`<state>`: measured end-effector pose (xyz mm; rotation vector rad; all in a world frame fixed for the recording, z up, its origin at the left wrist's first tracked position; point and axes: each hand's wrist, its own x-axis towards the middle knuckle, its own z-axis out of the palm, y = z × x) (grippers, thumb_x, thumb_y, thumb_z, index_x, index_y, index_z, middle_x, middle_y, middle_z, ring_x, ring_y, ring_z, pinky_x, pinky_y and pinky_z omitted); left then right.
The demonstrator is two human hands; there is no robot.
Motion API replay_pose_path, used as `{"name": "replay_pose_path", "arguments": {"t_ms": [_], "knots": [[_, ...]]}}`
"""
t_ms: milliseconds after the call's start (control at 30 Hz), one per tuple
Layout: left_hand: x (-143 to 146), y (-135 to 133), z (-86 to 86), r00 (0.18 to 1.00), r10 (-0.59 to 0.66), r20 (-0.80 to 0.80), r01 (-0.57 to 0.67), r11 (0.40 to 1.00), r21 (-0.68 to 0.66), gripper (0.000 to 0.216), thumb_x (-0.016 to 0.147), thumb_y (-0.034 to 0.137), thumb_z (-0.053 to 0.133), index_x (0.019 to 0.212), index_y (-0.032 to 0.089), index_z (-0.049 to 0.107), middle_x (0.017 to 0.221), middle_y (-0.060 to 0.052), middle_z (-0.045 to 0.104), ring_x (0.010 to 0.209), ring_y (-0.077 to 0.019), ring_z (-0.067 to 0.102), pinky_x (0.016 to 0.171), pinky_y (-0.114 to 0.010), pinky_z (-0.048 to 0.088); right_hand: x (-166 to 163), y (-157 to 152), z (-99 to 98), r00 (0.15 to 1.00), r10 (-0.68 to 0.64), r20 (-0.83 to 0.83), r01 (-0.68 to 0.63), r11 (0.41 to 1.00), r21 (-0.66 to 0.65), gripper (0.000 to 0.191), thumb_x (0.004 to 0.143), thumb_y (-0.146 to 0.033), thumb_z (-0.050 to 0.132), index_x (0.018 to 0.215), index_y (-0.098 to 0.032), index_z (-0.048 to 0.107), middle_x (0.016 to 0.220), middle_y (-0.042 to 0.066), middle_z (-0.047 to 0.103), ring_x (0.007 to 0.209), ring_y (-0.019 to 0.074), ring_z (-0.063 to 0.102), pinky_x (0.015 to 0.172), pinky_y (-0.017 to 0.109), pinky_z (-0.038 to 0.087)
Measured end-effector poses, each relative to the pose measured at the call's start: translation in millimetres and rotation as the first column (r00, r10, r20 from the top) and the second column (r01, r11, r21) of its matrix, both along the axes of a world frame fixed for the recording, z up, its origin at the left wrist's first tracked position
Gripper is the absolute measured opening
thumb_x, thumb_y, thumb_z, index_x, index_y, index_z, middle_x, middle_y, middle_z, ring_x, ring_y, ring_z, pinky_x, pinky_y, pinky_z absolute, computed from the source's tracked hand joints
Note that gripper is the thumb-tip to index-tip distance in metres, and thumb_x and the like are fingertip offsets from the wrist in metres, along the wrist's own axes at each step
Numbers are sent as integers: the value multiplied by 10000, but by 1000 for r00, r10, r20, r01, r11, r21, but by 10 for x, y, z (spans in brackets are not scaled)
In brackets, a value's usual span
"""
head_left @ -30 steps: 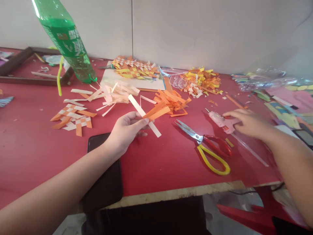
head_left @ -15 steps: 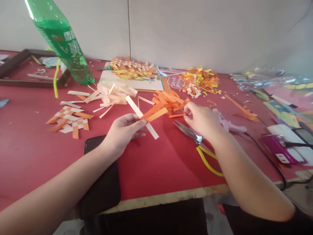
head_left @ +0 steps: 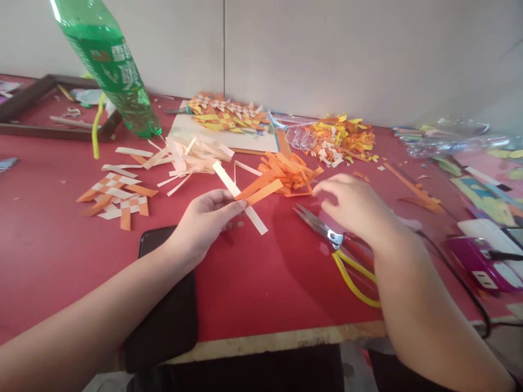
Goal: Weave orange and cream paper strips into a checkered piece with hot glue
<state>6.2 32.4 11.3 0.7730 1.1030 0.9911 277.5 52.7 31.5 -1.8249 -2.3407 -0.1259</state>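
My left hand (head_left: 212, 218) pinches paper strips between thumb and fingers: a cream strip (head_left: 256, 219) crossed by a folded orange strip (head_left: 265, 191). Just behind lies a heap of loose orange paper strips (head_left: 296, 171). My right hand (head_left: 347, 201) hovers at the right edge of that heap, thumb and fingers apart, with nothing visible between them. Below it, scissors with yellow handles (head_left: 322, 228) rest on the red tabletop (head_left: 261, 288), blades pointing away to the left. Cream strips (head_left: 192, 158) are piled beyond my left hand. Woven orange and cream pieces (head_left: 114, 190) lie to the left.
A tall green bottle (head_left: 110, 65) stands at back left, before a dark frame (head_left: 24, 130). A black phone-like slab (head_left: 167, 310) overhangs the front edge. More woven pieces (head_left: 229, 114) and paper scraps (head_left: 343, 136) lie behind. A purple power socket (head_left: 482, 261) sits right.
My right hand has drawn back slightly to the right from the orange heap, and its fingers have spread. My left hand keeps its hold on the strips. The camera view has shifted slightly.
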Motion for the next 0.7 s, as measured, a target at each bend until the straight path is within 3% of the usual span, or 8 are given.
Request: {"name": "replay_pose_path", "arguments": {"t_ms": [100,200,333,500,700], "knots": [[10,3,-2,1000,-3,7,3,1000,-14,177,718,279,800,744,154,676,790,-1,684,703,-97,644,685,-208,546,53,52,-173,999,41,-11,-41,999,8,357,757,-80,511,980,-243,737,1113,44,719,936,229,688,796,356,540],[12,4,-4,1000,-9,6,9,1000,-24,167,727,276,794,756,155,683,792,-2,687,703,-94,642,684,-201,542,45,51,-225,998,49,-49,-48,999,25,351,781,-104,522,1013,-238,749,1083,44,747,974,247,701,862,402,555],[0,3,2,1000,-4,4,4,999,-40,162,732,277,796,751,157,689,795,1,688,704,-87,634,680,-187,537,-26,-34,-142,985,25,-172,-4,993,122,232,848,-199,570,996,-229,747,1045,53,757,958,251,710,839,395,565],[-10,3,2,1000,0,17,1,999,-52,153,742,278,797,762,159,703,791,4,682,692,-81,631,676,-172,541,-159,-187,-50,909,111,-402,-28,978,207,86,853,-232,647,894,-249,721,922,30,757,839,210,712,768,343,565],[-23,2,-17,1000,-3,30,5,997,-78,144,741,284,805,766,169,721,781,5,695,680,-78,647,677,-157,548,-246,-262,-6,839,195,-508,-125,978,170,99,829,-170,663,802,-265,671,831,21,731,757,184,694,725,317,567]]}}
